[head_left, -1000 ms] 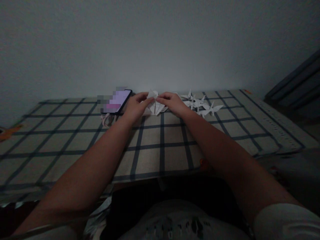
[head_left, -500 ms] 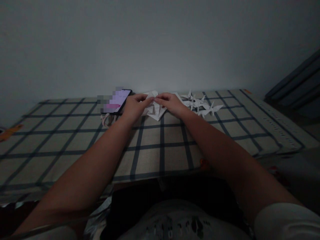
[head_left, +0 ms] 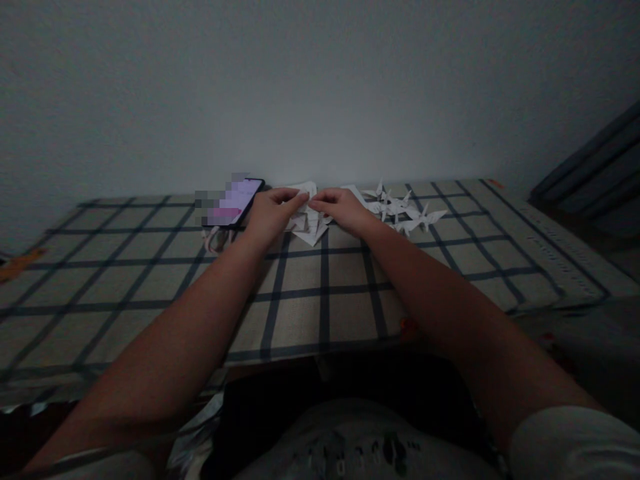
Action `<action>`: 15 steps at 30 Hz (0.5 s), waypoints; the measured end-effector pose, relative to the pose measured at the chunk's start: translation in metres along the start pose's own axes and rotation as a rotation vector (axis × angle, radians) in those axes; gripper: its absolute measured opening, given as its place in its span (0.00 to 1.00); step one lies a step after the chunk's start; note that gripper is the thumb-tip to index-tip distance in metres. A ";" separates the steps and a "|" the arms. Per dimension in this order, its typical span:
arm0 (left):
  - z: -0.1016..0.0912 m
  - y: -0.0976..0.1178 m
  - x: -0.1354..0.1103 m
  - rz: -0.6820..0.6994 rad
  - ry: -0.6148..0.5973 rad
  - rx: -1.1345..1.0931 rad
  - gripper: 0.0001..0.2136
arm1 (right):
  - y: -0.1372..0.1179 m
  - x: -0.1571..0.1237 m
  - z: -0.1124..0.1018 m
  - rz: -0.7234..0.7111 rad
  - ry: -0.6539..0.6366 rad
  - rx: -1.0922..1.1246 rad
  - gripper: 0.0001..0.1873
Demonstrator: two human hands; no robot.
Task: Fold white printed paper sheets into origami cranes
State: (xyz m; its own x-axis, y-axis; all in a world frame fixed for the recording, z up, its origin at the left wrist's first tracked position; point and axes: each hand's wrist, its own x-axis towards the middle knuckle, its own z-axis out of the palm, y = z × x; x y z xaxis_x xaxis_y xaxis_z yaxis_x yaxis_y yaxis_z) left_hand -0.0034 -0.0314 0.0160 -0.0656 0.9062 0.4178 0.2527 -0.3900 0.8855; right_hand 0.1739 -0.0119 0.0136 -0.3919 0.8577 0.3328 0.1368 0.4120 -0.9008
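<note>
A creased sheet of white paper [head_left: 311,230], partly folded, is between my two hands above the checked tablecloth. My left hand [head_left: 273,212] pinches its left side between thumb and fingers. On the right side, my right hand [head_left: 343,208] has its thumb and fingertips closed on the paper's upper edge. The fingertips of both hands are close together but apart. Several white folded paper cranes [head_left: 395,208] lie just right of my right hand. Parts of the paper are hidden behind the fingers.
Left of my left hand, a phone [head_left: 240,200] with a lit screen stands tilted, a pale cable [head_left: 213,240] below it. More white paper [head_left: 354,193] lies behind my right hand. The checked tablecloth [head_left: 300,320] covers the table, which meets a grey wall [head_left: 320,87].
My fingertips have parted slightly, the right hand shifting a little. The paper's lower corner has moved slightly left and toward me. The phone and cranes stay where they were.
</note>
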 end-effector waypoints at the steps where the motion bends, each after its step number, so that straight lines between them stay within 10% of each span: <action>1: 0.000 0.000 0.000 -0.001 0.006 -0.001 0.15 | 0.000 0.000 0.000 0.003 -0.002 0.002 0.10; 15: -0.001 0.002 -0.001 0.079 -0.003 0.074 0.12 | 0.004 0.001 0.002 -0.026 -0.030 0.016 0.12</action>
State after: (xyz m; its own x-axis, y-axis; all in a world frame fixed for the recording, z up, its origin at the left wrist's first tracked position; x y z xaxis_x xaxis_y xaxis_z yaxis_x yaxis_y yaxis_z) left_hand -0.0038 -0.0335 0.0171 -0.0399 0.8735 0.4852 0.3275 -0.4474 0.8322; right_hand 0.1724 -0.0099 0.0100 -0.4219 0.8373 0.3477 0.1114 0.4285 -0.8967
